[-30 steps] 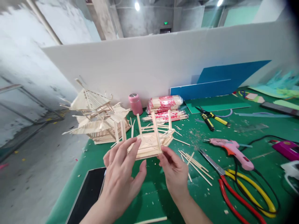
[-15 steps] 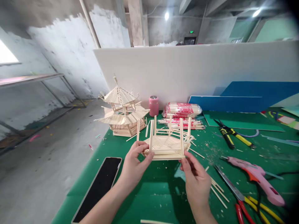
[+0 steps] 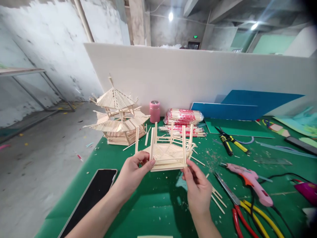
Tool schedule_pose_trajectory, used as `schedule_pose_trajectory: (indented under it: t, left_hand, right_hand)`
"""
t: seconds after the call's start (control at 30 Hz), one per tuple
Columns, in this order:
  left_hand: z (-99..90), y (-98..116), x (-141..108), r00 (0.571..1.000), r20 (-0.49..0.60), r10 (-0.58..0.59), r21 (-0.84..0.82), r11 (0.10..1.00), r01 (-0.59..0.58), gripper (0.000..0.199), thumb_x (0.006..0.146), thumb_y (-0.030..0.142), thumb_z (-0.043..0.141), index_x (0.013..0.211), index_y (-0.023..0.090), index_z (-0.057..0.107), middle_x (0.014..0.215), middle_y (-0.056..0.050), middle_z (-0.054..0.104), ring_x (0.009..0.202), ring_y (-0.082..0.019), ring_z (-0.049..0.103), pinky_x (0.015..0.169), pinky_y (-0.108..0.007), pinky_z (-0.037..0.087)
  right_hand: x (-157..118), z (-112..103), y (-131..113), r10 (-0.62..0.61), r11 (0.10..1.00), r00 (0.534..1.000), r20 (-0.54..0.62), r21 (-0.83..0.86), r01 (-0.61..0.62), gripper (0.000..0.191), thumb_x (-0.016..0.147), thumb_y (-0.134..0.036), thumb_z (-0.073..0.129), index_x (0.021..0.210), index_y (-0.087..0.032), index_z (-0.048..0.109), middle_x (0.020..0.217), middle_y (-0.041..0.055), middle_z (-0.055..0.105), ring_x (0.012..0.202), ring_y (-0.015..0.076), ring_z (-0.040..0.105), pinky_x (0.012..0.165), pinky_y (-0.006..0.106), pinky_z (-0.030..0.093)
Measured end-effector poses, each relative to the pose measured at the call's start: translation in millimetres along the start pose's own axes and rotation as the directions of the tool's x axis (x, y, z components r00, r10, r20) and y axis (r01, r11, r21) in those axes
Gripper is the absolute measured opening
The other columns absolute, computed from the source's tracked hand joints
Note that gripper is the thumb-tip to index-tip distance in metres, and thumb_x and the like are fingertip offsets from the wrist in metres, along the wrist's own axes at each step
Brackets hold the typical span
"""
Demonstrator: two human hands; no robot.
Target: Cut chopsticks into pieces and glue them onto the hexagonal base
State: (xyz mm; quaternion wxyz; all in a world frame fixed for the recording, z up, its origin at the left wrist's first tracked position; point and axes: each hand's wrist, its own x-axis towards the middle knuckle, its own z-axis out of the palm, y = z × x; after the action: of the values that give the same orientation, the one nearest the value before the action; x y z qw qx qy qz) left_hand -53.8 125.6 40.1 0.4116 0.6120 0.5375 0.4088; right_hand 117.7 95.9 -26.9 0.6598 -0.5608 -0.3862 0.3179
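Note:
A hexagonal wooden-stick frame (image 3: 168, 153) with several upright posts is held up above the green table. My left hand (image 3: 135, 170) pinches its left front corner by a post. Gripping the right front corner is my right hand (image 3: 198, 185), thumb in front and fingers partly hidden behind. Farther back on the left stands a two-tiered stick pavilion (image 3: 119, 115) with a pointed roof. Packs of wooden sticks (image 3: 184, 116) in red-and-clear wrapping lie behind the frame, and loose sticks (image 3: 218, 198) lie beside my right hand.
A black phone (image 3: 91, 195) lies at the left table edge. A pink bottle (image 3: 155, 111) stands at the back. On the right are yellow-black pliers (image 3: 232, 142), a pink glue gun (image 3: 250, 181) with its cord, and red-handled scissors (image 3: 235, 201). White board (image 3: 148, 72) rises behind.
The view has turned to the right, so everything appears farther left. Both hands still hold the frame in nearly the same pose. More items show at the right edge.

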Motion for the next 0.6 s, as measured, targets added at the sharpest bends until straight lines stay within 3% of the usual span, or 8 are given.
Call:
schedule_pose_trajectory:
  t: [0.3, 0.6]
  left_hand:
    - [-2.2, 3, 0, 0.995, 0.029, -0.098, -0.108, 0.989, 0.100, 0.021, 0.072, 0.035, 0.061, 0.064, 0.016, 0.060, 0.061, 0.002, 0.050, 0.058, -0.012, 0.044, 0.054, -0.022, 0.033]
    - [-8.2, 1, 2, 0.975, 0.093, -0.200, -0.331, 0.918, 0.219, 0.014, 0.067, 0.032, 0.068, 0.071, 0.018, 0.067, 0.070, 0.000, 0.065, 0.065, -0.013, 0.056, 0.061, -0.021, 0.042]
  right_hand:
    - [-1, -2, -3, -0.011, 0.999, 0.999, 0.039, 0.034, 0.010, 0.027, 0.074, -0.031, 0.062, 0.095, -0.014, 0.065, 0.066, 0.0012, 0.064, 0.051, 0.0109, 0.056, 0.048, 0.022, 0.050]
    - [0, 0, -14, -0.019, 0.996, 0.986, 0.165, 0.094, 0.004, 0.022, 0.079, -0.031, 0.057, 0.095, -0.016, 0.060, 0.066, 0.0015, 0.064, 0.050, 0.0109, 0.055, 0.047, 0.023, 0.049]
